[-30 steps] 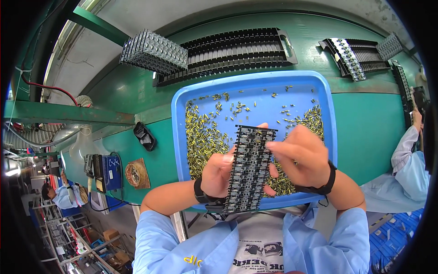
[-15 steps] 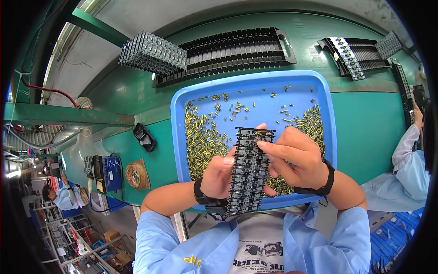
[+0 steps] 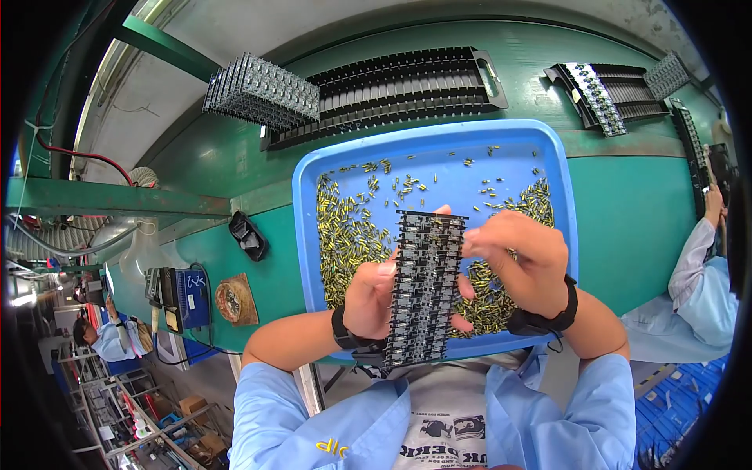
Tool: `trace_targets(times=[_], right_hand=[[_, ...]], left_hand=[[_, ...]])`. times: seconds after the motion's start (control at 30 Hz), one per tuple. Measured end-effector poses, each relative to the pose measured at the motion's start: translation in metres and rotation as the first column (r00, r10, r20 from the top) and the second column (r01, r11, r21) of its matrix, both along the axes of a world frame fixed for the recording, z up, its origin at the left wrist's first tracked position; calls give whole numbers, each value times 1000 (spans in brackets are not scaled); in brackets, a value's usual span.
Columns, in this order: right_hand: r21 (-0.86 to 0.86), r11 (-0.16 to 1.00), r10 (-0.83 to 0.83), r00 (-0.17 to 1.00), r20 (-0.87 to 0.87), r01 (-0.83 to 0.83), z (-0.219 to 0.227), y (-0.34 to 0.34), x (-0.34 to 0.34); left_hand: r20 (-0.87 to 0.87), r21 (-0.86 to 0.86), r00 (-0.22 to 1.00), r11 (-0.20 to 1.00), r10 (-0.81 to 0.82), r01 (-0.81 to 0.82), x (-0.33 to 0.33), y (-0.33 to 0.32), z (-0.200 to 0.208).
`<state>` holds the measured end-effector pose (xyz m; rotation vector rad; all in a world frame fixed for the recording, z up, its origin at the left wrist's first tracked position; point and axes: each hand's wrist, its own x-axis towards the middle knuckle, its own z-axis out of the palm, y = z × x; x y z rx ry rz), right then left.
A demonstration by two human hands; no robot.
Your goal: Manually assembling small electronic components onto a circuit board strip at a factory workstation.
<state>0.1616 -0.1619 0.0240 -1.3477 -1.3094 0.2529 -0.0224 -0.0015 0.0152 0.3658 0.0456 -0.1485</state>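
My left hand (image 3: 371, 301) grips a long black circuit board panel (image 3: 427, 290) from beneath, its thumb along the left edge and fingertips showing past the right edge. The panel is tilted and lined with rows of small silvery parts. At its upper right edge my right hand (image 3: 523, 254) is closed, thumb and forefinger pinched together; whatever may be between them is too small to make out. Below both hands lies a blue plastic tub (image 3: 570, 219). Many small yellow-green and dark cylindrical components (image 3: 348, 235) are heaped along its left and right sides, with some scattered at the back.
Behind the tub is a black slotted rack (image 3: 407, 86) with a stack of board panels (image 3: 262, 90) at its left end. Another rack (image 3: 634, 94) stands back right. A round container (image 3: 233, 301) and a black object (image 3: 248, 236) lie left. A co-worker's hand (image 3: 713, 205) is far right.
My right hand has drawn back from the panel's face to its right edge. The panel has shifted slightly left and turned a little in my left hand.
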Motion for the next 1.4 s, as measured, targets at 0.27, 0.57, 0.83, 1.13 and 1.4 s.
trace_targets(times=[0.27, 0.57, 0.83, 1.13, 1.4], right_hand=[[-68, 991, 60, 832, -551, -116, -3, 1, -7], [-10, 995, 93, 932, -352, -103, -13, 2, 9], [-95, 989, 33, 791, -611, -115, -3, 3, -2], [-30, 993, 78, 835, -545, -112, -12, 3, 2], [-65, 998, -3, 974, -228, -12, -6, 6, -1]], left_hand=[[2, 2, 999, 999, 42, -42, 3, 0, 0], [-7, -38, 999, 999, 34, -34, 2, 0, -1], [-31, -19, 998, 998, 51, -51, 5, 0, 1], [-13, -71, 999, 997, 31, -32, 4, -1, 1], [-39, -127, 999, 991, 30, -35, 3, -4, 1]])
